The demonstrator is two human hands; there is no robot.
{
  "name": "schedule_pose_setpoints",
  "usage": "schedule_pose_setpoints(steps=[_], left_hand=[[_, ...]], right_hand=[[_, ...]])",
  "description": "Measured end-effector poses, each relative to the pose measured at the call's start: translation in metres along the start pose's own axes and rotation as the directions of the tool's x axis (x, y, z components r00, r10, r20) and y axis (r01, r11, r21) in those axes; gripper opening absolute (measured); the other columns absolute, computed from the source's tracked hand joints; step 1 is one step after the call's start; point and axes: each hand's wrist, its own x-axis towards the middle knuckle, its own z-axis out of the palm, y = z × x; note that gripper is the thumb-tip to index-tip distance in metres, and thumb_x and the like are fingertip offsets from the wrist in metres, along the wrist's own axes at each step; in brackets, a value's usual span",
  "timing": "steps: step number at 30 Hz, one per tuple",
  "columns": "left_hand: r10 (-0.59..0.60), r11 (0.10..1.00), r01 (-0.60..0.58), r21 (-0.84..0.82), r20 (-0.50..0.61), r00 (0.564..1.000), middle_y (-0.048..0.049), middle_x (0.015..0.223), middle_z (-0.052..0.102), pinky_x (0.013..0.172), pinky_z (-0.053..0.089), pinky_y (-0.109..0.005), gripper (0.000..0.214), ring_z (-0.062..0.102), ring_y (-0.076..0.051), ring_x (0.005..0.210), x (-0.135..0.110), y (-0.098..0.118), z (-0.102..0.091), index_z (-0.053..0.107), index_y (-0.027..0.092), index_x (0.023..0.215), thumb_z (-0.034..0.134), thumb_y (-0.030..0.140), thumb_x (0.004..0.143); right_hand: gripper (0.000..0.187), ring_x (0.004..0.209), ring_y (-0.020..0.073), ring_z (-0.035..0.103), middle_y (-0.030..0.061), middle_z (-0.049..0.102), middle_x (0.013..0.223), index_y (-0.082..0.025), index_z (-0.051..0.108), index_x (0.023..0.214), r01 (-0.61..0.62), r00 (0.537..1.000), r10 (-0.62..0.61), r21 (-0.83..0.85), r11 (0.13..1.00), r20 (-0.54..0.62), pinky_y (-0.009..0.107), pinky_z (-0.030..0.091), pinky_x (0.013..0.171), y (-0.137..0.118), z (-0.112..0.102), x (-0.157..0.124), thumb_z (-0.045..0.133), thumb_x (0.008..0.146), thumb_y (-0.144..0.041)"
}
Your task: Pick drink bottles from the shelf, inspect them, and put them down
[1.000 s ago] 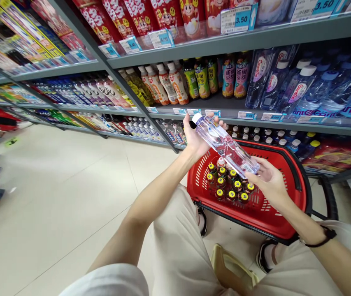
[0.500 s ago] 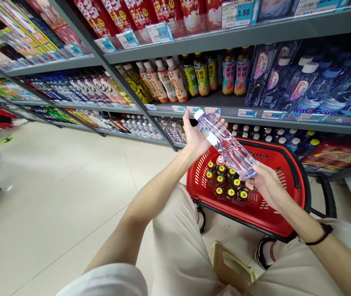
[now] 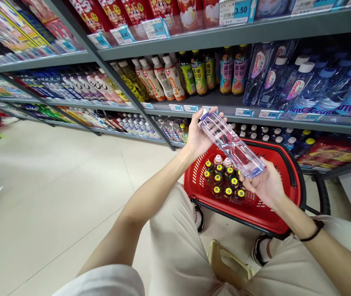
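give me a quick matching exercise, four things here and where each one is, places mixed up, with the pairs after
1. clear bottle
2. cluster of yellow-capped bottles
3. black band
4. orange-labelled bottles

A. inside the red basket
B. standing on a shelf
C. held by left hand and right hand
D. around the right wrist

Pairs: 1-C, 2-A, 3-D, 4-B

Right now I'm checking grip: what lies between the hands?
In the head view: a clear bottle, left hand near its cap, right hand at its base.
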Motion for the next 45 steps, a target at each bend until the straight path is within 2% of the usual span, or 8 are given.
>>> schedule_pose_setpoints(steps=[5, 11, 15, 18, 22, 27, 33, 45], left_hand=[[0.042, 0.999, -0.044, 0.028, 0.064, 0.997, -0.0047, 0.108, 0.08, 0.118, 0.051, -0.048, 0.025, 0.07, -0.027, 0.128, 0.0, -0.004, 0.001, 0.074, 0.022, 0.115, 0.065, 0.036, 0.096], [0.043, 0.998, -0.046, 0.035, 0.077, 0.996, -0.0014, 0.099, 0.078, 0.119, 0.05, -0.048, 0.014, 0.074, -0.023, 0.118, 0.004, -0.007, -0.002, 0.075, 0.023, 0.105, 0.066, 0.031, 0.098], [0.043, 0.998, -0.044, 0.047, 0.019, 0.999, -0.0021, 0.097, 0.078, 0.119, 0.049, -0.05, 0.011, 0.074, -0.023, 0.117, 0.003, -0.006, 0.001, 0.075, 0.022, 0.102, 0.068, 0.029, 0.097], [0.061, 0.994, -0.06, 0.086, -0.013, 0.998, -0.0038, 0.099, 0.078, 0.12, 0.049, -0.049, 0.011, 0.073, -0.025, 0.12, 0.003, -0.006, 0.002, 0.076, 0.021, 0.102, 0.073, 0.027, 0.093], [0.071, 0.993, -0.068, 0.1, -0.032, 0.997, -0.0042, 0.095, 0.079, 0.118, 0.051, -0.045, 0.015, 0.075, -0.024, 0.111, 0.006, -0.01, -0.001, 0.076, 0.02, 0.099, 0.08, 0.028, 0.087], [0.08, 0.986, -0.083, 0.146, 0.023, 0.997, -0.0029, 0.1, 0.078, 0.116, 0.052, -0.045, 0.022, 0.075, -0.023, 0.11, 0.005, -0.01, -0.002, 0.075, 0.021, 0.101, 0.08, 0.036, 0.086], [0.079, 0.986, -0.085, 0.145, 0.05, 0.996, -0.0034, 0.108, 0.078, 0.119, 0.05, -0.047, 0.021, 0.07, -0.025, 0.125, 0.002, -0.007, 0.0, 0.074, 0.021, 0.105, 0.074, 0.036, 0.09], [0.06, 0.975, -0.067, 0.211, 0.041, 0.997, -0.0035, 0.114, 0.077, 0.11, 0.055, -0.043, 0.036, 0.072, -0.025, 0.12, -0.005, -0.014, 0.001, 0.073, 0.022, 0.113, 0.086, 0.034, 0.081]], right_hand=[[0.059, 0.041, 0.0177, 0.054, 0.0062, 0.07, 0.068, -0.021, 0.073, 0.102, -0.032, 0.999, 0.032, 0.028, 0.999, -0.009, 0.025, 0.027, 0.031, -0.001, -0.003, 0.0, 0.048, 0.094, -0.074], [0.066, 0.035, 0.0136, 0.046, 0.0063, 0.07, 0.069, -0.02, 0.074, 0.091, 0.0, 1.0, 0.0, -0.021, 1.0, 0.025, 0.027, 0.031, 0.032, -0.001, -0.003, -0.001, 0.044, 0.093, -0.078], [0.056, 0.062, 0.022, 0.066, 0.0098, 0.077, 0.09, -0.021, 0.073, 0.106, 0.108, 0.994, -0.111, -0.086, 0.99, -0.027, 0.03, 0.044, 0.044, -0.004, 0.002, -0.001, 0.047, 0.096, -0.07], [0.051, 0.078, 0.0237, 0.071, 0.0088, 0.077, 0.1, -0.022, 0.068, 0.119, 0.215, 0.97, -0.235, -0.235, 0.948, -0.059, 0.029, 0.051, 0.049, -0.002, 0.001, 0.003, 0.07, 0.088, -0.063], [0.076, 0.077, 0.02, 0.073, 0.0067, 0.075, 0.106, -0.023, 0.058, 0.126, 0.261, 0.928, -0.334, -0.353, 0.899, -0.165, 0.027, 0.057, 0.053, 0.006, -0.005, 0.009, 0.096, 0.068, -0.052], [0.068, 0.069, 0.0178, 0.069, 0.0067, 0.076, 0.092, -0.019, 0.065, 0.115, 0.206, 0.939, -0.275, -0.301, 0.931, -0.206, 0.025, 0.055, 0.048, 0.005, -0.001, 0.006, 0.097, 0.067, -0.054], [0.045, 0.064, 0.0163, 0.066, 0.0068, 0.075, 0.083, -0.017, 0.075, 0.101, 0.189, 0.973, -0.207, -0.164, 0.968, -0.102, 0.021, 0.045, 0.04, 0.0, -0.001, 0.002, 0.087, 0.081, -0.056], [0.059, 0.049, 0.0142, 0.06, 0.0074, 0.076, 0.085, -0.019, 0.072, 0.108, 0.033, 0.997, -0.039, -0.077, 0.996, -0.072, 0.021, 0.041, 0.033, -0.005, 0.0, 0.0, 0.078, 0.079, -0.069]])
